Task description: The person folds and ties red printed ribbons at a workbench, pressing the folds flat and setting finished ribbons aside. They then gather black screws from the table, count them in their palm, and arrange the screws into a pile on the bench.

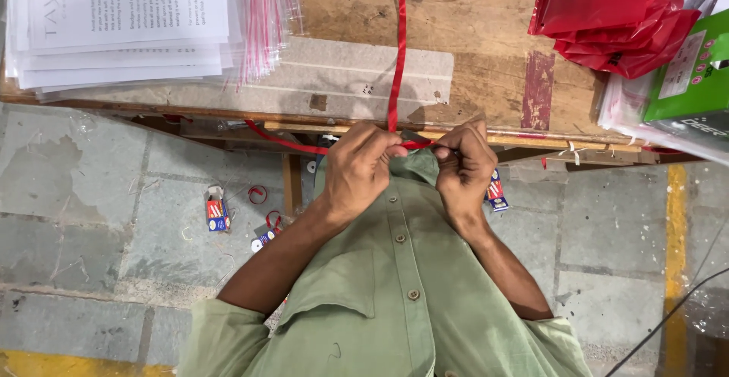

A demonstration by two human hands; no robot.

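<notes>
A thin red ribbon [399,50] runs from the far side of the wooden table [486,35] down over its near edge to my hands. My left hand [357,168] pinches the ribbon just below the table edge, with a loose red tail trailing off to the left. My right hand [463,166] is closed beside it, gripping the ribbon's other part and what looks like a small dark blade or tool against it. Both hands nearly touch, held in front of my green buttoned shirt [395,286].
A stack of printed sheets in clear bags [121,28] lies on the table's left. Red plastic bags [615,12] and a green package [695,73] sit at the right. Small cardboard boxes [217,211] and ribbon scraps litter the stone floor below.
</notes>
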